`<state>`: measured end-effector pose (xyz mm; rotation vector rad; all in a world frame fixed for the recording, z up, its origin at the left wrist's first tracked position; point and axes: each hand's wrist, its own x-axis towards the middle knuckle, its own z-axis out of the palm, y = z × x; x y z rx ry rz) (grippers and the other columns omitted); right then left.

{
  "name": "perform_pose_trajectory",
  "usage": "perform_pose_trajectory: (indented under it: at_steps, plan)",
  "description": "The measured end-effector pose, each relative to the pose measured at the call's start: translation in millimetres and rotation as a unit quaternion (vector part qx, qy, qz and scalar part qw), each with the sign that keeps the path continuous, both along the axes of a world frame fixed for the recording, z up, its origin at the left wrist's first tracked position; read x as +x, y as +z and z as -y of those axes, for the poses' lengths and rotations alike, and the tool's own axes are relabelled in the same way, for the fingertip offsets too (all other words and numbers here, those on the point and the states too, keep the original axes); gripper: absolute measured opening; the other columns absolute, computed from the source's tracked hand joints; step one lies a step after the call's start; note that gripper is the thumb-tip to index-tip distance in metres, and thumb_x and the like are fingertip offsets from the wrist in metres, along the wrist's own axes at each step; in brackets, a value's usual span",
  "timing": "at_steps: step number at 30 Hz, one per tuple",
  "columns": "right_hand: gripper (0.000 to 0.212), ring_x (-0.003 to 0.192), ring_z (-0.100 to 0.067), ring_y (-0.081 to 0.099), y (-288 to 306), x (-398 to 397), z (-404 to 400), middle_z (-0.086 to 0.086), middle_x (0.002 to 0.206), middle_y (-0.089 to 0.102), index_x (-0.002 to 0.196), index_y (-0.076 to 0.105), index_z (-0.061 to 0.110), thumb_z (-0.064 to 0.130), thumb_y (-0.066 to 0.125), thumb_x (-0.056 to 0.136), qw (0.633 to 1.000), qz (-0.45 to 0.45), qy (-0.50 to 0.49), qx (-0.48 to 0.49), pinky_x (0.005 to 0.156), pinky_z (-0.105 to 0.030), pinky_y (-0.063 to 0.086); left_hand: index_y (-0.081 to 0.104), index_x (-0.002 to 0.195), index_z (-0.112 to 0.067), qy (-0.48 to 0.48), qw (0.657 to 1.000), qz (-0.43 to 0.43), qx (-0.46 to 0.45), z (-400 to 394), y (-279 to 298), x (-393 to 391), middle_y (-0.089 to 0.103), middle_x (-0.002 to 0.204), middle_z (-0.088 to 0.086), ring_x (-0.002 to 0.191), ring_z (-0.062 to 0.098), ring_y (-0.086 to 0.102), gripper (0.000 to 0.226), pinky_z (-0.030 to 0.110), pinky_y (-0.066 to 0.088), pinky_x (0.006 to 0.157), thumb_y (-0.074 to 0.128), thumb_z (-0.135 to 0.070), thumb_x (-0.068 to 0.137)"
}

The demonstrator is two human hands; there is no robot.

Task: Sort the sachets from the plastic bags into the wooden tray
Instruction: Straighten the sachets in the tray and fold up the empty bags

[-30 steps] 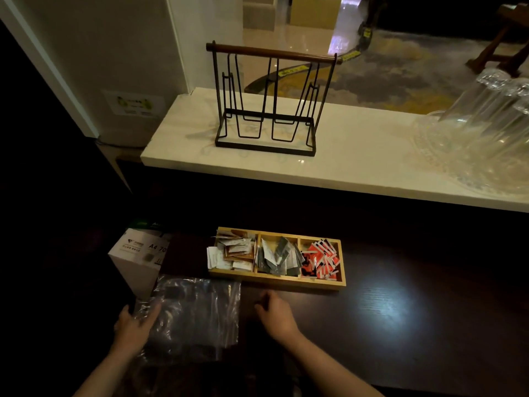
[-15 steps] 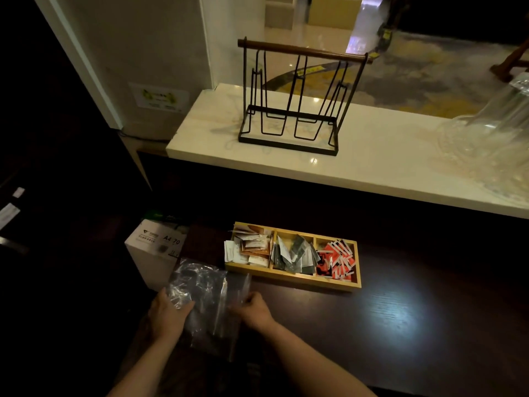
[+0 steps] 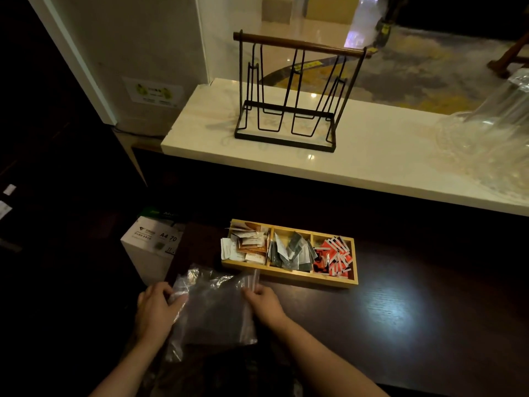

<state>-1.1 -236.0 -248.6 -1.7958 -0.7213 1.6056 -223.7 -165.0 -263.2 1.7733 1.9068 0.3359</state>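
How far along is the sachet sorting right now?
Mostly done, it seems. The wooden tray has all three compartments filled: white and brown sachets on the left, grey sachets in the middle, red sachets on the right. The left hand and right hand hold a clear plastic bag that looks empty, though the light is dim. Left: probably just clearing the bag away.

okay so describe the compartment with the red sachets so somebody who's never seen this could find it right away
On the dark table, below the pale stone counter, lies a long wooden tray with three compartments. The red sachets fill its right-end one. Its neighbours hold grey-green sachets and white and brown ones.
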Motion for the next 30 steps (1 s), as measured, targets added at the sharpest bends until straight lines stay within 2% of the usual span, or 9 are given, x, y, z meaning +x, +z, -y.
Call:
perform_pose_trajectory:
  at_steps: [4, 7, 10, 14, 19, 22, 25, 27, 30]
  plan:
    - [0.011, 0.079, -0.008, 0.067, 41, 20, -8, 0.003, 0.089, 0.068, 0.097, 0.062, 0.020, 0.026, 0.053, 0.094, 0.993, -0.048, 0.092, 0.060, 0.074, -0.023, 0.055, 0.038, 0.140, -0.020, -0.104, 0.987, 0.115, -0.038, -8, 31, 17, 0.034, 0.149, 0.001, 0.138, 0.023, 0.029, 0.081, 0.046, 0.033, 0.110, 0.079, -0.032, 0.071]
    - [0.013, 0.075, -0.008, 0.066, 68, 34, -22, 0.002, 0.086, 0.067, 0.096, 0.064, 0.018, 0.029, 0.057, 0.092, 0.973, -0.015, 0.209, 0.099, 0.077, -0.025, 0.054, 0.024, 0.142, -0.045, -0.239, 0.937, 0.195, -0.164, -18, 64, 38, 0.024, 0.149, -0.012, 0.137, 0.010, 0.025, 0.100, 0.042, 0.030, 0.113, 0.082, -0.046, 0.060]
    - [0.022, 0.079, -0.032, 0.067, 85, 44, -34, -0.013, 0.090, 0.070, 0.093, 0.066, 0.019, 0.038, 0.060, 0.087, 0.959, 0.021, 0.256, 0.120, 0.081, -0.044, 0.054, 0.033, 0.130, -0.049, -0.317, 0.876, 0.227, -0.285, -21, 93, 59, 0.046, 0.137, -0.016, 0.124, 0.000, 0.047, 0.089, 0.029, 0.040, 0.107, 0.082, -0.052, 0.056]
    - [0.019, 0.079, -0.017, 0.068, 105, 65, -42, -0.005, 0.089, 0.070, 0.097, 0.067, 0.013, 0.030, 0.062, 0.089, 0.977, -0.029, 0.169, 0.127, 0.081, -0.035, 0.055, 0.051, 0.124, -0.030, -0.288, 0.856, 0.298, -0.308, -15, 110, 75, 0.067, 0.120, -0.007, 0.114, 0.004, 0.060, 0.060, 0.029, 0.047, 0.101, 0.078, -0.018, 0.072]
    - [0.049, 0.097, -0.020, 0.067, 110, 80, -36, -0.011, 0.111, 0.067, 0.121, 0.059, 0.008, 0.046, 0.054, 0.090, 0.982, -0.133, 0.078, 0.106, 0.089, -0.035, 0.054, 0.060, 0.116, -0.018, -0.202, 0.829, 0.401, -0.332, 11, 113, 92, 0.072, 0.110, 0.001, 0.104, 0.018, 0.068, 0.061, 0.029, 0.054, 0.082, 0.084, -0.034, 0.062]
    - [0.061, 0.111, -0.027, 0.062, 111, 86, -24, -0.013, 0.115, 0.068, 0.122, 0.060, 0.008, 0.056, 0.032, 0.094, 0.949, -0.298, -0.058, 0.085, 0.095, -0.039, 0.049, 0.066, 0.105, -0.018, -0.090, 0.840, 0.445, -0.298, 19, 105, 98, 0.075, 0.099, 0.006, 0.097, 0.025, 0.070, 0.079, 0.040, 0.055, 0.081, 0.088, -0.052, 0.037]
    - [0.079, 0.135, -0.034, 0.040, 94, 87, -8, -0.022, 0.144, 0.044, 0.138, 0.044, 0.005, 0.064, 0.019, 0.092, 0.899, -0.413, -0.109, 0.095, 0.114, -0.045, 0.029, 0.069, 0.093, -0.017, -0.006, 0.835, 0.488, -0.253, 18, 100, 95, 0.076, 0.089, 0.004, 0.090, 0.026, 0.071, 0.048, 0.040, 0.056, 0.076, 0.083, -0.044, 0.055]
    - [0.075, 0.128, -0.029, 0.049, 85, 81, 2, -0.018, 0.146, 0.041, 0.140, 0.042, 0.009, 0.064, 0.027, 0.091, 0.898, -0.414, -0.126, 0.078, 0.108, -0.041, 0.039, 0.065, 0.101, -0.016, 0.016, 0.841, 0.490, -0.229, 19, 102, 96, 0.075, 0.090, 0.004, 0.089, 0.022, 0.071, 0.026, 0.034, 0.055, 0.073, 0.066, -0.030, 0.081]
    - [0.050, 0.102, -0.015, 0.063, 85, 67, 16, -0.003, 0.127, 0.058, 0.130, 0.049, 0.022, 0.048, 0.049, 0.087, 0.947, -0.306, -0.071, 0.073, 0.092, -0.030, 0.046, 0.052, 0.124, -0.013, 0.003, 0.889, 0.419, -0.185, 25, 104, 97, 0.063, 0.117, 0.001, 0.110, 0.018, 0.060, 0.047, 0.037, 0.043, 0.094, 0.054, -0.039, 0.085]
